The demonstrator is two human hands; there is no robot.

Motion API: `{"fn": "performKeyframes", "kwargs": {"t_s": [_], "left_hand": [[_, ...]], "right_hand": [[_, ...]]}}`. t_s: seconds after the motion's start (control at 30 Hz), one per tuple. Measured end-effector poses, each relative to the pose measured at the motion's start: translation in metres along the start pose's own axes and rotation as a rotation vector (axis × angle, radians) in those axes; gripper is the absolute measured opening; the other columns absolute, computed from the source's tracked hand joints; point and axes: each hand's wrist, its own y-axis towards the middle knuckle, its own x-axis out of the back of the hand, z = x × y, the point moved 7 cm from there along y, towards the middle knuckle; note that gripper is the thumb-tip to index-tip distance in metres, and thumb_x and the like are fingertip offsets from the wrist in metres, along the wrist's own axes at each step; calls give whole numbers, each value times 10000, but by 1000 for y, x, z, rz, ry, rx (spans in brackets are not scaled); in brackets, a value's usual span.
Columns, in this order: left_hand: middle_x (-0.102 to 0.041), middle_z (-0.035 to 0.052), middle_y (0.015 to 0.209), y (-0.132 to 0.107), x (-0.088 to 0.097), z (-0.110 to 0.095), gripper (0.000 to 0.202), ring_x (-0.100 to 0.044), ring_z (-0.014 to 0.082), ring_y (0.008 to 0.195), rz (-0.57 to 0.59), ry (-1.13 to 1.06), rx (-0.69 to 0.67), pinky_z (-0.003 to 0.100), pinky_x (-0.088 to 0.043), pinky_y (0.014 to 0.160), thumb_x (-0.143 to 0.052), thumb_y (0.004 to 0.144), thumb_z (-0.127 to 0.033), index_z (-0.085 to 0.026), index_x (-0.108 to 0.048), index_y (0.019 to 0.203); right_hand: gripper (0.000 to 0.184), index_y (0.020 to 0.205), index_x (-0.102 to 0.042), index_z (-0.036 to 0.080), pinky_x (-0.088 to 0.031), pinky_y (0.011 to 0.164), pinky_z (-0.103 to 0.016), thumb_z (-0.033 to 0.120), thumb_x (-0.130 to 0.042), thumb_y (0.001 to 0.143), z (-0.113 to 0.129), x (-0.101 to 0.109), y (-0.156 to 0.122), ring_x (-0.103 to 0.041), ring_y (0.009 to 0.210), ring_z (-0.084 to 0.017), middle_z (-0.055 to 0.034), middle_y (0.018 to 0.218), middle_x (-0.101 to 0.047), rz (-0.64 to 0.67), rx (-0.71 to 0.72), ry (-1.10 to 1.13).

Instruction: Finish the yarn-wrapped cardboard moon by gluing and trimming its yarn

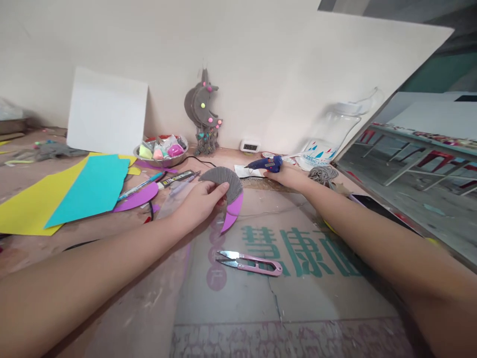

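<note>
While the left hand (199, 203) pinches a yarn-ribbed crescent (230, 182) — purple tip (232, 214) smooth — the right hand (286, 176) grips a glue gun (271, 164).

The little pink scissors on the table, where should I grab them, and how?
I'd pinch the pink handles around their middle, coming from above and the right. The scissors lie flat, and the metal blades stand apart with their tips pointing left, so that way should keep you clear of the pointy end.
</note>
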Motion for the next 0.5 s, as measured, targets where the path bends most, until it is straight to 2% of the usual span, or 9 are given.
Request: {"fn": "performKeyframes", "kwargs": {"t_s": [0.17, 0.27, 0.33, 0.4, 0.5], "left_hand": [[-555, 2, 590, -2, 3, -4, 401, -490, 109, 525, -10, 73, 15, 237, -339, 499, -497, 773, -525, -157, -522, 616], [-565, 6, 586, -2, 4, -5, 389, -500, 113, 529, -27, 77, 18, 237, -348, 507, -508, 764, -510, -157, -521, 601], [-573, 10, 585, -2, 5, -7, 375, -508, 116, 536, -39, 77, 1, 234, -354, 512, -520, 754, -496, -157, -529, 593], [-566, 4, 573, -3, 6, -7, 355, -504, 115, 528, -62, 45, -3, 230, -351, 502, -533, 740, -484, -162, -526, 591], [-538, -8, 531, -4, 10, -5, 325, -485, 112, 505, -138, -4, 42, 226, -333, 476, -569, 707, -459, -168, -513, 574]], "right_hand": [[268, 895, -617, 143, -477, 628, -309, 375, -551, 780, 6, 13, -8, -622, 726, -209, -113, 841, -675, 25, -16, 82], [263, 967, -580, 163, -484, 582, -260, 369, -520, 815, 20, 30, -23, -615, 665, -146, -93, 924, -670, 22, 47, 319], [274, 912, -599, 171, -475, 562, -248, 414, -554, 796, 32, 38, -43, -598, 635, -136, -76, 860, -667, 41, 100, 478], [318, 851, -633, 180, -462, 555, -248, 478, -535, 801, 43, 40, -70, -583, 623, -144, -48, 703, -637, 77, 133, 464], [354, 779, -626, 190, -481, 639, -270, 507, -476, 829, 58, 36, -111, -594, 656, -152, -38, 696, -634, 120, 183, 482]]}}
